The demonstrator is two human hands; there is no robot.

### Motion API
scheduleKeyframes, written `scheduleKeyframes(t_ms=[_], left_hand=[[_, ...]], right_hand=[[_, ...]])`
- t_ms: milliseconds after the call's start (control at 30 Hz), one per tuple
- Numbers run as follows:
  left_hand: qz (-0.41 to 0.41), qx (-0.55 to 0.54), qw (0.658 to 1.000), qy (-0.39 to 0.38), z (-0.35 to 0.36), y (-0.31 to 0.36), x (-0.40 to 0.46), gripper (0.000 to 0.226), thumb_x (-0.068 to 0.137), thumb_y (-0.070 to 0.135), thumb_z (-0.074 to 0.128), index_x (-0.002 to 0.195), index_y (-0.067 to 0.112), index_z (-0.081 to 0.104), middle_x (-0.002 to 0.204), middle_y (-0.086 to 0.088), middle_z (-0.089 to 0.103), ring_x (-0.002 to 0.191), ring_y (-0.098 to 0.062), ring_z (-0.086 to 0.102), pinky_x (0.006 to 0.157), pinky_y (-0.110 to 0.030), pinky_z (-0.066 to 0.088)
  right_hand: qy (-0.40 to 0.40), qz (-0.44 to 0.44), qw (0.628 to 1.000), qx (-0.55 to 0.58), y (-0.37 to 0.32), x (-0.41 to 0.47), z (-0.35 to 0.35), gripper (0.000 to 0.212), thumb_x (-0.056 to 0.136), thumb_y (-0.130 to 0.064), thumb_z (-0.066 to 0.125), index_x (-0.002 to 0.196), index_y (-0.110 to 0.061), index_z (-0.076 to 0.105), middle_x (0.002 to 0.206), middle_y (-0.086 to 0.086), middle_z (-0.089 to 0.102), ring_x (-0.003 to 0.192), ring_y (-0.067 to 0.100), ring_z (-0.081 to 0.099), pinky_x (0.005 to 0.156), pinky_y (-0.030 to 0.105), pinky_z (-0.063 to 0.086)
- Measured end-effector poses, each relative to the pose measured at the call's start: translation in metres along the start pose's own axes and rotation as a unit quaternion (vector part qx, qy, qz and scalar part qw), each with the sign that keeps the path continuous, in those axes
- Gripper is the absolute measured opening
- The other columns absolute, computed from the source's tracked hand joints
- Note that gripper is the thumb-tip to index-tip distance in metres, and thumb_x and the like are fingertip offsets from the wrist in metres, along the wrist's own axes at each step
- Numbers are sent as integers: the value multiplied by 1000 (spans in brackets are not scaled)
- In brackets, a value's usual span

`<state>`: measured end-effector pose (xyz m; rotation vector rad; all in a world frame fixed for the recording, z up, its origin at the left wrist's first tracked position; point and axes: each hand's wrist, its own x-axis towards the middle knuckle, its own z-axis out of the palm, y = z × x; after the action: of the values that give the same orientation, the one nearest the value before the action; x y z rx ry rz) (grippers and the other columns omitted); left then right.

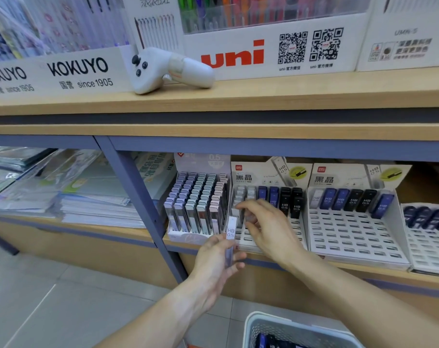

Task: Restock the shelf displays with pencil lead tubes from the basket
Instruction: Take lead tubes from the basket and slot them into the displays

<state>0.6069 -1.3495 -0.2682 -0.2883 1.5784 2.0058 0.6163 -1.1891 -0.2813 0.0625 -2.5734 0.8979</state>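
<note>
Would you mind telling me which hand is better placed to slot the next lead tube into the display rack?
The right hand. It is already at the white rack, fingers over the left slots, while the left hand sits lower, in front of the shelf edge, gripping a clear HB 0.5 tube upright.

This is a stationery shop. At twelve o'clock a wooden shelf (263,96) carries branded cardboard display stands, a KOKUYO stand (77,71) at ten o'clock and a uni stand (233,55) with QR codes at one o'clock, both backed by rows of pens. Below, at the centre and toward three o'clock, tiered retail trays (351,232) hold upright pencil lead tubes (352,199) marked HB 0.5 in ranked slots, packaged paper goods (62,192) lie stacked at nine o'clock, and a plastic shopping basket (288,330) sits on the tiled floor at six o'clock.
</note>
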Motion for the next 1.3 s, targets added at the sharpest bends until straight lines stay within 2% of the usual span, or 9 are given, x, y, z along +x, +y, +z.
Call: scheduleKeyframes(t_ms=[100, 200, 333, 433, 600, 700, 967, 1100, 1300], left_hand=[[9, 3, 1000, -11, 3, 0, 0, 16, 101, 0, 57, 116, 5, 57, 96, -13, 64, 81, -26, 66, 69, -36, 60], [16, 28, 999, -21, 4, -1, -1, 19, 99, 7, 64, 118, 10, 61, 104, -13, 69, 85, -24, 68, 74, -36, 61], [31, 61, 997, -37, 6, -5, 1, 26, 96, 13, 69, 121, 13, 63, 102, -10, 70, 84, -21, 72, 73, -33, 60], [61, 91, 993, -35, 8, -5, 0, 22, 95, 14, 71, 117, 16, 68, 103, -5, 72, 92, -18, 72, 79, -32, 61], [90, 191, 977, -26, 4, -7, 0, 36, 98, 8, 64, 126, 30, 62, 109, -5, 71, 107, -19, 68, 93, -34, 56], [87, 218, 972, -30, 1, -10, 3, 46, 99, 8, 61, 134, 38, 57, 108, -4, 71, 102, -19, 70, 89, -34, 58], [107, 246, 962, -47, 6, -6, 5, 61, 100, 3, 56, 142, 47, 48, 106, -9, 72, 84, -12, 69, 79, -28, 56], [137, 282, 948, -60, 9, -7, 6, 62, 101, 5, 54, 142, 49, 47, 104, -8, 70, 83, -11, 69, 84, -25, 53], [156, 313, 934, -71, 12, -8, 8, 64, 100, 6, 54, 143, 54, 43, 104, -2, 70, 86, -10, 71, 83, -26, 55]], right_hand=[[30, 50, 998, 33, -4, -3, -2, 34, 92, -5, 61, 116, -29, 63, 93, -15, 63, 80, 2, 60, 76, 23, 50], [32, 146, 978, 144, -9, -4, -7, 22, 93, -13, 64, 106, -31, 62, 83, -11, 72, 76, 2, 67, 77, 31, 57], [-4, 196, 947, 255, -14, -9, -14, 24, 87, -12, 75, 102, -27, 64, 79, -4, 75, 71, 10, 68, 81, 35, 58], [34, 208, 938, 276, -13, -8, -19, 27, 85, -8, 78, 101, -24, 65, 78, 0, 74, 70, 10, 67, 78, 34, 58], [152, 164, 950, 217, -1, -2, -27, 30, 87, -8, 76, 99, -32, 61, 82, -8, 71, 78, 5, 69, 76, 29, 58], [170, 144, 956, 192, 3, -3, -23, 27, 88, -9, 75, 99, -29, 60, 82, -10, 70, 83, 4, 69, 78, 33, 59], [146, 124, 974, 125, 6, -5, -12, 26, 90, -10, 73, 99, -30, 60, 84, -11, 70, 82, 1, 68, 78, 32, 60], [118, 104, 984, 89, 6, -3, -13, 27, 90, -13, 73, 99, -34, 59, 84, -15, 69, 82, 1, 67, 77, 32, 60], [107, 72, 988, 85, 2, -2, -13, 28, 88, -5, 72, 98, -28, 61, 83, -16, 67, 83, 0, 67, 75, 24, 57]])
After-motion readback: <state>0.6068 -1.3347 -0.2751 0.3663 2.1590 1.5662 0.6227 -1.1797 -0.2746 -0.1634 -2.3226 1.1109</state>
